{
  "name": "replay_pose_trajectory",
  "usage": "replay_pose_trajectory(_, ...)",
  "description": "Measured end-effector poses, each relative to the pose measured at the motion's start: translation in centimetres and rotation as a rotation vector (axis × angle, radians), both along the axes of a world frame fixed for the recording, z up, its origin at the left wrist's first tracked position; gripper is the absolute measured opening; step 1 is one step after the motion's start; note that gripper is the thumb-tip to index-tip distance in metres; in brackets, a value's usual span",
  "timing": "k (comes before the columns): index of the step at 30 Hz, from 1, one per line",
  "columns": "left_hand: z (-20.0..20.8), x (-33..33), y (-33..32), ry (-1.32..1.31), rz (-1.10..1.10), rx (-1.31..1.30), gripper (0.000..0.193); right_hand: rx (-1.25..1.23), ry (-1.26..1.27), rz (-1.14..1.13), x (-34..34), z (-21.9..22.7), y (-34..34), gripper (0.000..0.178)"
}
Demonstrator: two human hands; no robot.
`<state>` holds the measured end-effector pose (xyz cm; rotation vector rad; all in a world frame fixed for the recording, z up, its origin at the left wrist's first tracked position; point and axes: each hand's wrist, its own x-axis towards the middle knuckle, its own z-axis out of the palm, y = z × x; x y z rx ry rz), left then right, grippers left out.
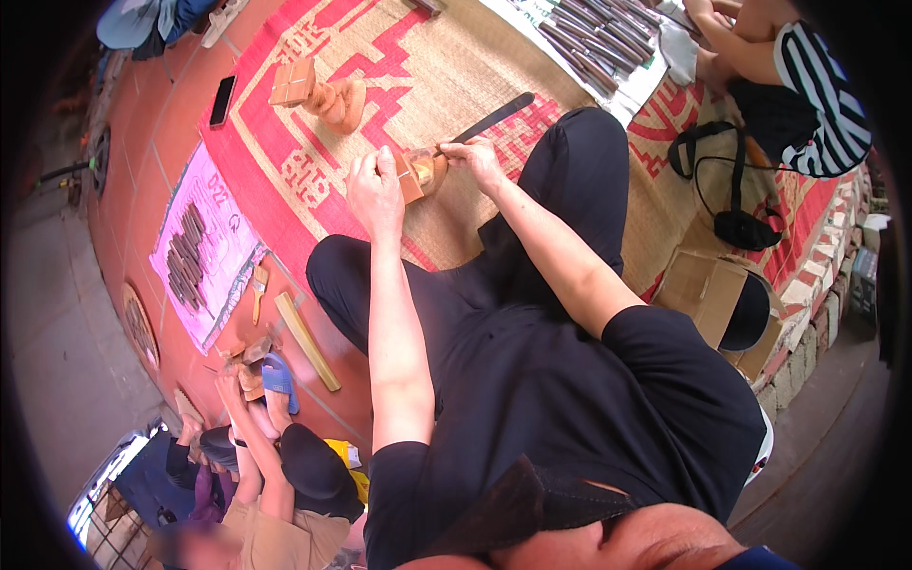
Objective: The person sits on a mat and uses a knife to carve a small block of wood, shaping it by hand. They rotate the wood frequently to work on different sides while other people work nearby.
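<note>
My left hand (377,190) is closed on an orange-brown wooden block (412,187), just in front of my knees over a woven mat. A paler, rounded wooden piece (432,171) sits against the block's right side. My right hand (478,163) pinches a long, dark, flat tool (496,118), perhaps a file or blade. One end lies close to the rounded piece, and the rest slants away to the upper right. Its exact kind is unclear. Beyond my left hand, a similar wooden block (293,84) stands beside a carved wooden piece (342,104).
Dark sticks (598,43) lie piled at far right near a person in stripes (822,104). On the left are a phone (222,101), pink sheet (214,185), brush (258,290) and wooden strip (307,342). A co-worker's hands (231,385) work nearby. A cardboard box (698,290) stands right.
</note>
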<state>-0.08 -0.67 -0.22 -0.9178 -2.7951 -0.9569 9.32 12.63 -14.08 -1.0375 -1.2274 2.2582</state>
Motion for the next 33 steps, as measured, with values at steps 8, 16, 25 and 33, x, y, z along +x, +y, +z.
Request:
replay_pose_trajectory(8,0.1,-0.1,0.4,0.071,-0.011,0.018,0.037,-0.037,-0.032,-0.006,0.0,0.9,0.1,0.015)
replay_pose_trajectory(16,0.4,0.1,0.5,0.021,-0.006,0.022,0.036,-0.049,0.068,0.000,-0.1,0.2,-0.1,0.016)
replay_pose_trajectory(25,0.3,0.1,0.3,0.014,-0.004,0.040,0.037,0.066,-0.046,0.027,-0.4,-0.7,-0.3,0.016)
replay_pose_trajectory(33,0.1,0.0,0.0,0.024,-0.003,0.017,0.036,-0.001,-0.023,-0.012,0.0,0.1,-0.3,0.018)
